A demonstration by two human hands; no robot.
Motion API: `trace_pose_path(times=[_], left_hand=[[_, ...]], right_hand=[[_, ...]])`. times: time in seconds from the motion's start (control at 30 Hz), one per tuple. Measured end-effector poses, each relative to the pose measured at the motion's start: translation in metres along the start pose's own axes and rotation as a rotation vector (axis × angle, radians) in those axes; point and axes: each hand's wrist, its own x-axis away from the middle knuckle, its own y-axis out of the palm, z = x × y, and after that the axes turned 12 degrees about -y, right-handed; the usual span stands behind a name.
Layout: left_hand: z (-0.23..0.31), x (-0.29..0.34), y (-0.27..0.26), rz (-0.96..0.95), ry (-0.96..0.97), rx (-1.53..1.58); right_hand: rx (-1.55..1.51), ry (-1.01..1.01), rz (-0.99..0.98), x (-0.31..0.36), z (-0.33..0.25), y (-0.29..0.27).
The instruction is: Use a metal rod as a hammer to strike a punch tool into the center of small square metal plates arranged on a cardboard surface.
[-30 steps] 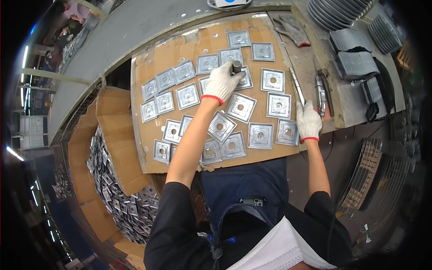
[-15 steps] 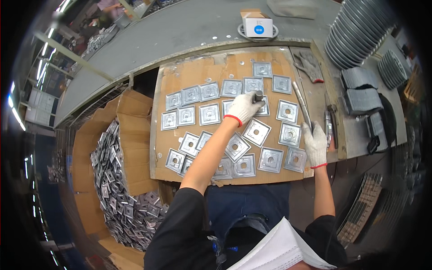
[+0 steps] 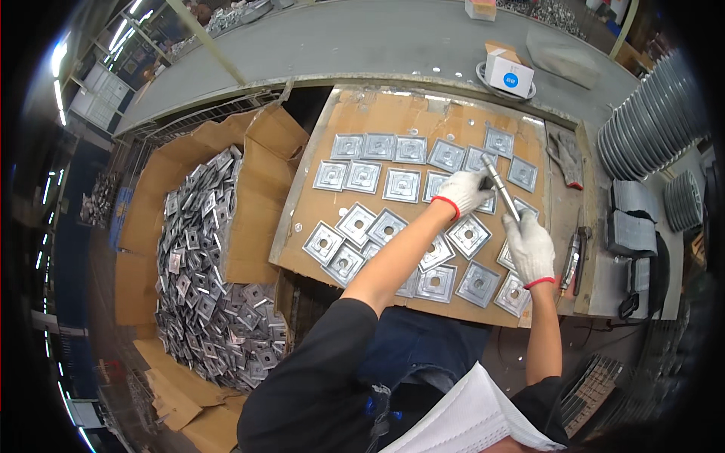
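Note:
My right hand [image 3: 530, 245], in a white knit glove with a red cuff, is closed on a silvery metal rod [image 3: 500, 186]. The rod slants up and leftward, its far end beside my left hand [image 3: 464, 192]. That hand wears a matching glove and grips a short dark rod-like tool [image 3: 486, 183], mostly hidden by the fingers and the metal rod. Beneath the left hand are square metal plates laid in rows on a cardboard-covered board. Nearer plates, such as one plate [image 3: 469, 235], show a round centre hole; a far-left plate [image 3: 348, 146] has its centre filled.
At the left, a big cardboard box [image 3: 264, 204] holds a heap of similar plates [image 3: 200, 283]. Grey gloves [image 3: 565, 158] and hand tools [image 3: 575, 260] lie along the board's right side. Beyond are stacked grey rings [image 3: 649, 113] and a small white box [image 3: 509, 74].
The view has swung, shifting the board rightward in the picture. My right hand has raised the metal rod toward my left hand, and its far end now meets the dark tool's place.

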Motion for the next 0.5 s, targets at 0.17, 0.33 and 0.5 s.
trace_pose_path(times=[0.17,0.33,0.5], left_hand=[[0.003,0.004,-0.002,0.042,-0.027,0.026],[0.018,0.009,-0.003,-0.001,-0.030,0.035],[0.037,0.020,-0.014,-0.070,0.076,0.095]], right_hand=[[-0.205,0.051,0.188,0.031,0.015,-0.001],[-0.155,0.127,0.168,0.044,0.050,0.048],[-0.134,0.125,0.156,0.059,0.076,0.076]])
